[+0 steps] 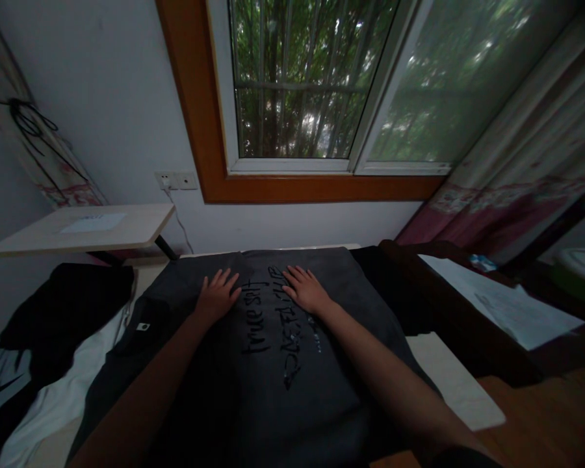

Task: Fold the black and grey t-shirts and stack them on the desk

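Note:
A dark grey T-shirt (341,390) is spread over a light-coloured table, its neckline with a small white label toward the left. Black lettering runs across its front, with "true self" readable. My left hand (218,296) lies palm down on the shirt, left of the lettering, fingers apart. Flat on the fabric at the far end of the print is my right hand (305,289), its fingers also stretched out. Neither hand grips anything. Part of the shirt's near edge falls in shadow under my arms.
Black and white clothes (68,312) lie at the left, below a small raised board (82,227) with a paper on it. Black fabric (394,292) rests right of the shirt. Farther right, a white sheet (502,299) lies on a dark wooden surface. A window (316,84) is ahead.

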`<state>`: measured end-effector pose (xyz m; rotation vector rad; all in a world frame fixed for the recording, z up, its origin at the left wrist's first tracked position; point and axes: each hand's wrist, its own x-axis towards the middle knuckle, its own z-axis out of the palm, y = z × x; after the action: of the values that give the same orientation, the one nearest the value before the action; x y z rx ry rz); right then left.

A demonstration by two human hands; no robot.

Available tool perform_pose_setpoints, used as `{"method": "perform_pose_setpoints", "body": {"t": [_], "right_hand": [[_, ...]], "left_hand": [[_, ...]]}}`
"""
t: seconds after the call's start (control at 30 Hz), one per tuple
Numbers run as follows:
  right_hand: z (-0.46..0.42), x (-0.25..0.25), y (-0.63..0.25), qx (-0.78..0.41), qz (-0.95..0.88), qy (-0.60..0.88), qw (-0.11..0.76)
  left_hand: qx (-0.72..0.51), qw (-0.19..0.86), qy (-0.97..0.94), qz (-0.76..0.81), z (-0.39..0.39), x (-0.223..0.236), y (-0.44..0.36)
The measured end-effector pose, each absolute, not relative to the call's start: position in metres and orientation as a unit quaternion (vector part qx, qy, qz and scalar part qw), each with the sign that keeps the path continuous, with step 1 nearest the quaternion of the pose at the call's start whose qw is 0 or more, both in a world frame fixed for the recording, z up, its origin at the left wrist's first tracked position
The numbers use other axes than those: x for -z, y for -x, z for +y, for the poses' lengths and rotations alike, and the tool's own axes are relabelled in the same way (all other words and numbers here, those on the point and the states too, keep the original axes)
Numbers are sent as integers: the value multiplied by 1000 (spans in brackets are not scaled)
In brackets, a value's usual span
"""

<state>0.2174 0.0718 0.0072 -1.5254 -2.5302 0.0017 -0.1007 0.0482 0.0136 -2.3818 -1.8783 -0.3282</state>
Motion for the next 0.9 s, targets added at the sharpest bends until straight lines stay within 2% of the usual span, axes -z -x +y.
{"method": "perform_pose_setpoints", "body": {"t": [0.33,0.67,0.9], "right_hand": [[93,0,-255,-17,-814,572,101],[89,-6,-254,39,-770,616,160],[94,-6,-253,52,-770,613,166]], "left_hand": [[124,-5,787,-605,53,-3,135],[143,70,671,-724,39,-11,205],[137,76,687,-709,47,3,215]]}}
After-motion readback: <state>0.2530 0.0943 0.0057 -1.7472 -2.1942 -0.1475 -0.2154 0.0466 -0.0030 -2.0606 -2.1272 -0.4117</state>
